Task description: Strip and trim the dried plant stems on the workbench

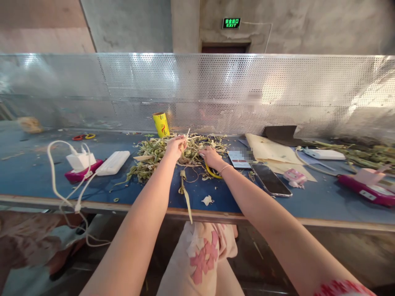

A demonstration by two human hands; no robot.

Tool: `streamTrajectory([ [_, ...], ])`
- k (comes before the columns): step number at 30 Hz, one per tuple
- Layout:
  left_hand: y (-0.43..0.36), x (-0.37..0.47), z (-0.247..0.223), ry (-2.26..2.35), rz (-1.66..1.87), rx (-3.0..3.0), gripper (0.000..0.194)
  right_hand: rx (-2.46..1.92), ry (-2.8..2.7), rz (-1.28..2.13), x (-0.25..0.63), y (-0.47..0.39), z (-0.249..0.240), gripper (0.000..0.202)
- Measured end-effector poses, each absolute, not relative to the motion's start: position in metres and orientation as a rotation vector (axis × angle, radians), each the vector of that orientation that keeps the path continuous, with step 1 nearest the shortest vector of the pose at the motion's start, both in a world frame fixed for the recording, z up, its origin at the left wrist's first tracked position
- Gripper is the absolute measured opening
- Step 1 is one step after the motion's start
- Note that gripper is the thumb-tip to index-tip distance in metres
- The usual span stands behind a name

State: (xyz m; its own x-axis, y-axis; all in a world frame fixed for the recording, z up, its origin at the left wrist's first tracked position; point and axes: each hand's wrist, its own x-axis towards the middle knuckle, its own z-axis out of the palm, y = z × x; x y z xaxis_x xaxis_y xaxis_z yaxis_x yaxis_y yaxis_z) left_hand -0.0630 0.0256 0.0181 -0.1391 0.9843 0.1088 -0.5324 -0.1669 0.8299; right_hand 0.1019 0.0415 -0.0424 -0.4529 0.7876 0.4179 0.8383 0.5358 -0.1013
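Observation:
My left hand [176, 144] is closed in a pinch on a pale dried plant stalk [188, 132], whose tip pokes up past the fingers. It is above a loose pile of dried greenish plant stalks [151, 150]. At the pile's right side is my right hand [212, 157], fingers bent together among the stalks; whatever they grip is hidden. A yellow scissors-like handle loop [212, 172] shows just below that palm, partly covered. Between my forearms, a knotted dried strip [186, 197] hangs over the table's front edge. A small pale scrap [207, 200] lies nearby.
Behind the pile stands a yellow cardboard tube [161, 124] before a perforated metal screen [197, 90]. Chargers with looping white cables [53, 164] lie left, along with red-and-yellow scissors [84, 136]. Two phones [271, 180], brown paper [271, 149] and a magenta power strip [364, 191] are right.

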Motion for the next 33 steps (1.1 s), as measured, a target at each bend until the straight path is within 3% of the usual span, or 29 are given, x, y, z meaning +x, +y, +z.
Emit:
streamTrajectory([
  [3,0.025,-0.061,0.019,0.781,1.612,0.855,0.013,-1.488,-2.33,-0.085,0.098,0.039,-0.044,0.027],
  [11,0.025,-0.058,0.016,0.801,1.562,0.941,0.013,-1.679,-2.312,-0.02,0.088,0.025,-0.031,0.031],
  [19,0.023,-0.058,0.014,0.775,1.491,0.985,0.014,-1.617,-2.226,0.031,0.086,0.016,-0.027,0.026],
  [26,0.018,-0.056,0.016,0.659,1.384,0.976,0.015,-1.124,-1.798,0.593,0.086,0.03,-0.023,0.005],
  [30,0.017,-0.058,0.017,0.55,1.432,0.923,0.014,-0.807,-1.8,1.134,0.074,0.015,-0.018,0.004],
  [33,0.016,-0.059,0.019,0.472,1.419,0.893,0.013,-0.796,-1.841,1.226,0.071,0.007,-0.016,0.011],
])
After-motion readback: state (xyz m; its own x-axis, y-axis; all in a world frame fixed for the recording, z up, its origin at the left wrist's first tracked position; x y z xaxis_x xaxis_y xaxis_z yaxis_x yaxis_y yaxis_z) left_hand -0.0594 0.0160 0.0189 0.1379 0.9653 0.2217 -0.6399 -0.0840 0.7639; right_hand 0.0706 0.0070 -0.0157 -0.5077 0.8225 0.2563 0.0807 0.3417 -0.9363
